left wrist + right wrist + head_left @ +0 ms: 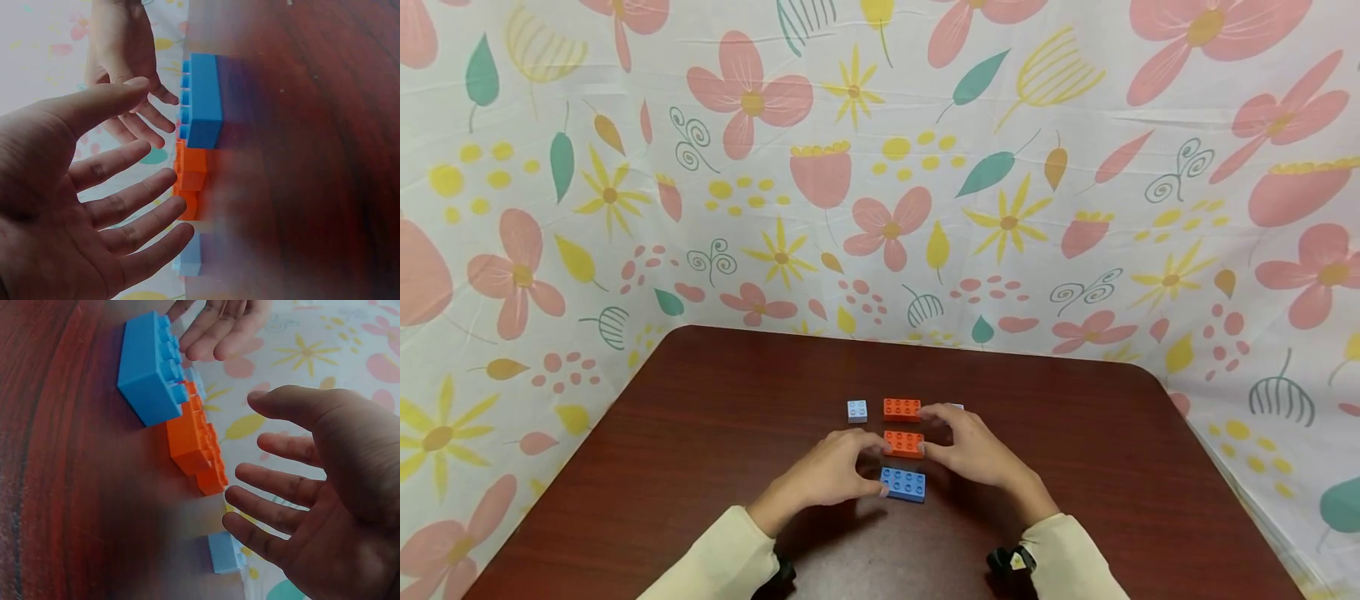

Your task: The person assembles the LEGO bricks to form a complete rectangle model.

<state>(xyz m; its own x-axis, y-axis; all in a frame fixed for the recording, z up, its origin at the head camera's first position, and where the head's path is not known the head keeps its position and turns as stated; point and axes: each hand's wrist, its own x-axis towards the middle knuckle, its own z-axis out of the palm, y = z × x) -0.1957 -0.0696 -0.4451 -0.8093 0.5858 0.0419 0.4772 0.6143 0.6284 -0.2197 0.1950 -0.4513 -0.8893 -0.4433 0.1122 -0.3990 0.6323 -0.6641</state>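
Observation:
Fingers spread and holding nothing, my left hand (829,471) is at the left of a blue building brick (903,484); its thumb overlaps the brick's left end in the head view. Opposite it, my right hand (976,448) has its fingers loosely extended beside two orange bricks, a nearer one (903,444) and a farther one (901,409). In the wrist views both palms face inward, with gaps between the fingers and the blue brick (205,103). All three large bricks lie studs up in a row running away from me.
A small light-blue brick (857,411) sits left of the far orange one. Another pale small brick (957,407) is mostly hidden behind the right hand. The dark red-brown table (737,383) ends at a floral cloth (850,250) behind and at the sides.

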